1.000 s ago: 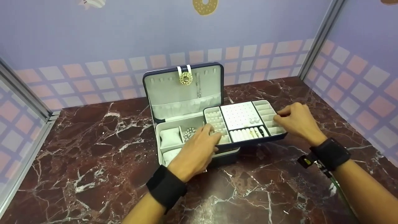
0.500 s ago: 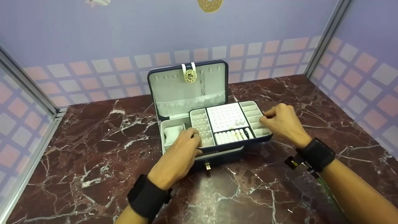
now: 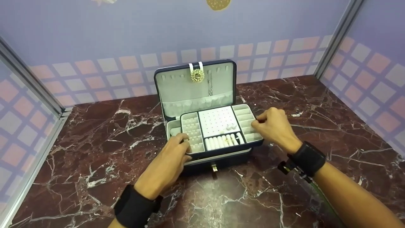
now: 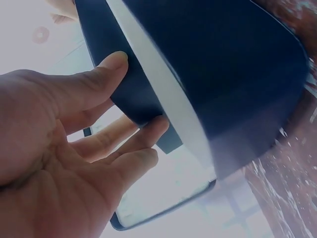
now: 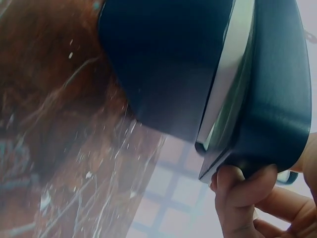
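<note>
A dark blue jewelry box (image 3: 232, 160) stands on the table, its lid (image 3: 180, 88) raised at the back. Over the box's lower part is a jewelry tray (image 3: 218, 122) with white compartments, ring rolls (image 3: 218, 142) and a panel of small holes bearing earrings (image 3: 231, 127). My left hand (image 3: 167, 161) grips the tray's left end, thumb on its dark outer wall in the left wrist view. At the tray's right end my right hand (image 3: 273, 128) holds the edge, fingers curled under it in the right wrist view. A gap shows between tray and box rim (image 4: 163, 89). The tray hides most of the box's inside.
A necklace (image 3: 210, 84) hangs inside the lid, and a gold round clasp (image 3: 197, 76) sits on its strap. A gold latch (image 3: 214, 167) is on the box's front. Patterned walls (image 3: 126, 38) enclose the marbled table (image 3: 95, 152) at the back and sides.
Both hands have carried the tray leftward and it now overlies the box's lower part. The white cushion and pearl jewelry seen inside earlier are now mostly covered.
</note>
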The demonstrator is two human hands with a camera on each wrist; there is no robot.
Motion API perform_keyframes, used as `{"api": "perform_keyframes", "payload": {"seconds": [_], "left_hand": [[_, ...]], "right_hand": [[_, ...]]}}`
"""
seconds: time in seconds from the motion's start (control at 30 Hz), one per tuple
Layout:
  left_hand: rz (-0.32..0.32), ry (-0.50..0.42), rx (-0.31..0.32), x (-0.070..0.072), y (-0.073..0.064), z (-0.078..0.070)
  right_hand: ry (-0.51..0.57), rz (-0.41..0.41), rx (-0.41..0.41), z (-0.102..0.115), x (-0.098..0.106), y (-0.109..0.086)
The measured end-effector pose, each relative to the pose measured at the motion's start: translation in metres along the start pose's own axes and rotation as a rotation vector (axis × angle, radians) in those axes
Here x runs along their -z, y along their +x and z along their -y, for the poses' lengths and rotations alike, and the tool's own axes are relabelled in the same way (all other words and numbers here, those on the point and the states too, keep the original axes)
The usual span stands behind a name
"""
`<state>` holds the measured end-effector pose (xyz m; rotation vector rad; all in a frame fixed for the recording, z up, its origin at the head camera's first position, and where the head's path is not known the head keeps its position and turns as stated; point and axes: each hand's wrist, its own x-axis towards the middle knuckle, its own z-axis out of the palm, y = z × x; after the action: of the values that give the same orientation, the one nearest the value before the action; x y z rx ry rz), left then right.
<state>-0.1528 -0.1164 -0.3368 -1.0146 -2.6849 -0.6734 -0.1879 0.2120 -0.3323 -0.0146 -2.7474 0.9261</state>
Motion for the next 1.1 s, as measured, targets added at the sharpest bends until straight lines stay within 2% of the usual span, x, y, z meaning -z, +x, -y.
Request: {"api": "perform_keyframes", "payload": {"seconds": [0.07,0.23,0.3,0.47,0.6,0.7,0.87,1.0,1.1], "left_hand": [[0.006,-0.009,0.025,0.003,-0.003,0.002],[0.062,-0.099,0.174,0.012,-0.011,0.008],[0.074,-0.104,0.201,0.013,-0.013,0.010],[0.048,-0.035,0.152,0.014,-0.017,0.014],[0.023,-0.020,0.116,0.013,-0.019,0.015],[0.028,-0.023,0.106,0.011,-0.019,0.015],[0.090,-0.055,0.145,0.012,-0.019,0.016],[0.145,-0.102,0.203,0.013,-0.019,0.016],[0.168,-0.110,0.209,0.013,-0.018,0.016]], "right_hand": [[0.001,-0.002,0.002,0.005,-0.004,-0.001],[0.009,-0.007,0.030,0.015,-0.015,-0.001],[0.010,-0.008,0.041,0.019,-0.019,0.000],[0.004,-0.024,0.069,0.023,-0.026,0.000],[-0.007,-0.039,0.077,0.023,-0.031,0.000],[-0.023,-0.029,0.065,0.021,-0.034,-0.001],[-0.014,-0.019,0.057,0.019,-0.039,-0.001],[0.024,-0.013,0.036,0.018,-0.042,-0.002],[0.038,-0.009,0.015,0.016,-0.043,-0.002]]}}
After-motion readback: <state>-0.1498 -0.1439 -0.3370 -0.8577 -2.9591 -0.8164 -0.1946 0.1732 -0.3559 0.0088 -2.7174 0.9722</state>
